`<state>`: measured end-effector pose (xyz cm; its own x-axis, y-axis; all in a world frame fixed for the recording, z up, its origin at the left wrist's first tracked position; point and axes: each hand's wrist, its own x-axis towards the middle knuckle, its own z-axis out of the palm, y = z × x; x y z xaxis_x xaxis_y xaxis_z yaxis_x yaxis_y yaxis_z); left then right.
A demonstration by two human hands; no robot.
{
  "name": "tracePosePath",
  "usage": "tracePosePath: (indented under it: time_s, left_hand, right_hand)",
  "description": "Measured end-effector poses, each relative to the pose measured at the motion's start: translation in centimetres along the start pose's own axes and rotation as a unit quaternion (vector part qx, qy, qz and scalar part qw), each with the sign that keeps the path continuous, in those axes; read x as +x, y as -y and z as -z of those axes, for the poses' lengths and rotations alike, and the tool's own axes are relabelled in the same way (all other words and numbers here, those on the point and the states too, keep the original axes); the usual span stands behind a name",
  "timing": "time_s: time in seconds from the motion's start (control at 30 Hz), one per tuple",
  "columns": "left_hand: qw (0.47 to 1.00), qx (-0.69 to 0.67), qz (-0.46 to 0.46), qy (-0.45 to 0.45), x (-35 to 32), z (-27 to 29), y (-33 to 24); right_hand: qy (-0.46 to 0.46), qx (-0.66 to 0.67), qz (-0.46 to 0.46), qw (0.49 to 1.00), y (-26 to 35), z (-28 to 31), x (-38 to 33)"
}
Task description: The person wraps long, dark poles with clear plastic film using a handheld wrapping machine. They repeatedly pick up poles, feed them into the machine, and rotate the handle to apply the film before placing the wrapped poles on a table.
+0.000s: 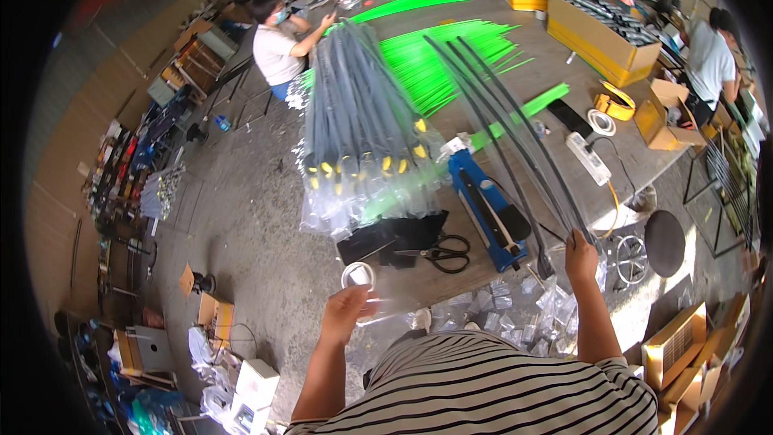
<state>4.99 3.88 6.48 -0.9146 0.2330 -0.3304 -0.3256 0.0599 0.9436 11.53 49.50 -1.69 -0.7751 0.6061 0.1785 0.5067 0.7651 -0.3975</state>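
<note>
My right hand (581, 262) is closed around the near end of a long, thin black strip (523, 125) that stretches away over the table; similar strips run beside it. Pinched in my left hand (348, 314), by the table's near edge, is a clear plastic bag (394, 306), blurred by motion. A white tape roll (358, 275) lies just beyond that hand. Between the hands are black-handled scissors (451, 254) and a blue heat sealer (487, 209). To the left, a large pile of dark strips in clear sleeves (354, 105) with yellow ends covers the table.
Bright green strips (443, 64) lie farther back. A power strip (588, 158), yellow tape dispenser (615, 101) and open cartons (668, 117) stand on the right. One co-worker (278, 44) is at the far left, another (713, 64) at the right. Small clear bags (503, 322) litter the floor.
</note>
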Motion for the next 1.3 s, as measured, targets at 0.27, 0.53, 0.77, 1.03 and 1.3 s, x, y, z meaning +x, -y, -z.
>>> tracePosePath:
  time_s: [0.27, 0.53, 0.77, 1.03, 1.3]
  left_hand:
    - [0.966, 0.212, -0.068, -0.136, 11.4, 5.0, -1.7]
    - [0.806, 0.554, -0.042, -0.203, 25.6, 4.0, -9.1]
    - [0.838, 0.523, 0.017, -0.153, 32.5, 3.0, -10.8]
    - [0.947, 0.269, -0.138, -0.108, 30.4, 4.4, -9.7]
    - [0.989, -0.034, -0.132, 0.062, 14.4, -3.4, -6.9]
  right_hand:
    - [-0.077, -0.01, 0.043, 0.996, 0.7, -0.6, -0.1]
    - [-0.111, 0.181, 0.128, 0.969, 16.3, 7.2, -2.0]
    - [0.006, 0.189, 0.214, 0.958, 24.7, 5.3, -4.8]
    - [0.092, 0.21, 0.163, 0.96, 25.7, 4.6, -5.9]
    - [0.117, 0.389, 0.103, 0.908, 27.3, 1.6, -3.0]
